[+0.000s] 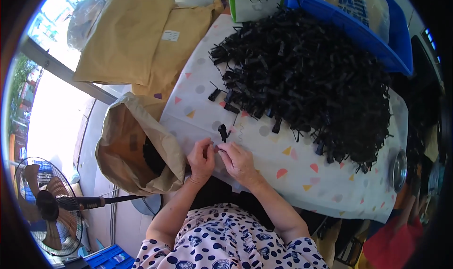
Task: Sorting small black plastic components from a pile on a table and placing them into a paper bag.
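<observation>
Near the table's front edge, my left hand (202, 161) and my right hand (239, 162) meet almost fingertip to fingertip. Both are closed in a pinch, and whatever is between the fingers is too small to make out. Just beyond the fingertips is a small black plastic part (222, 131) with a thin prong; I cannot tell whether it is held or lies on the cloth. A big heap of similar black parts (302, 71) covers the far and right side of the table. A few loose ones, such as a black piece (231, 108), lie at the heap's left edge.
An open brown paper sack (111, 146) with black contents stands left of my left hand. A patterned white cloth (302, 193) covers the table. Behind the heap are a blue bin (349, 26) and a white-green box (257, 4). A fan (47, 205) stands lower left; a round metal dish (399, 171) sits right.
</observation>
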Demonstrator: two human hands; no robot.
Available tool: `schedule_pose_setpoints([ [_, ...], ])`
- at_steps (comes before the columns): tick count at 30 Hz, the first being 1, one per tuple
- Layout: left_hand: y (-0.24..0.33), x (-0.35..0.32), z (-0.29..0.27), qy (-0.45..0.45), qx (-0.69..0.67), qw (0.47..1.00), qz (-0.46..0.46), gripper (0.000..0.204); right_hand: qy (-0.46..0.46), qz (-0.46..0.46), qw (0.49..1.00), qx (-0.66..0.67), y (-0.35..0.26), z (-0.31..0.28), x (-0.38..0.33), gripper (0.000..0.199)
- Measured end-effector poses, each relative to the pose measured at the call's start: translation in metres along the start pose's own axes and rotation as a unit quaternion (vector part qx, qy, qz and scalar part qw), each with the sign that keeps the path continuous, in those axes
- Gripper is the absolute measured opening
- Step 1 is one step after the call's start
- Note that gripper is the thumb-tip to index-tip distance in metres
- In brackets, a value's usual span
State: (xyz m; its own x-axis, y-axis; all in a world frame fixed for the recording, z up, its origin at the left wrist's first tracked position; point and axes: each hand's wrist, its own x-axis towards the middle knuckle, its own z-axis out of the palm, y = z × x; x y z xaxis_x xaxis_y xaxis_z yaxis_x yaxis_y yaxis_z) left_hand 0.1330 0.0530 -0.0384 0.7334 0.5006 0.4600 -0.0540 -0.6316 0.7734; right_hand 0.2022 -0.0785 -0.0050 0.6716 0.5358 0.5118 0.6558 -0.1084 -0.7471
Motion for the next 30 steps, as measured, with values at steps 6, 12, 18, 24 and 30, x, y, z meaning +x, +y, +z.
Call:
schedule_pose_setpoints([
  [6, 0.015, 0.002, -0.002, 0.011, 0.022, 1.0, 0.003, 0.007, -0.014, -0.014, 1.0, 0.007, -0.001, -0.002, -0.003, 0.018],
  [12, 0.01, 0.002, -0.009, -0.012, 0.001, 1.0, 0.01, 0.007, -0.009, -0.013, 0.999, 0.038, -0.007, -0.004, -0.004, 0.016],
  [18, 0.029, 0.0, -0.032, -0.188, -0.219, 0.942, -0.169, 0.049, -0.046, 0.077, 0.984, 0.154, -0.028, -0.014, -0.018, 0.011],
  [24, 0.026, -0.016, -0.055, -0.409, -0.181, 0.879, -0.167, 0.071, -0.066, 0.174, 0.948, 0.258, -0.056, -0.003, -0.064, 0.007],
  [30, 0.044, -0.038, -0.074, -0.322, -0.219, 0.905, -0.174, 0.066, -0.072, 0.219, 0.921, 0.314, -0.065, 0.004, -0.084, 0.005],
])
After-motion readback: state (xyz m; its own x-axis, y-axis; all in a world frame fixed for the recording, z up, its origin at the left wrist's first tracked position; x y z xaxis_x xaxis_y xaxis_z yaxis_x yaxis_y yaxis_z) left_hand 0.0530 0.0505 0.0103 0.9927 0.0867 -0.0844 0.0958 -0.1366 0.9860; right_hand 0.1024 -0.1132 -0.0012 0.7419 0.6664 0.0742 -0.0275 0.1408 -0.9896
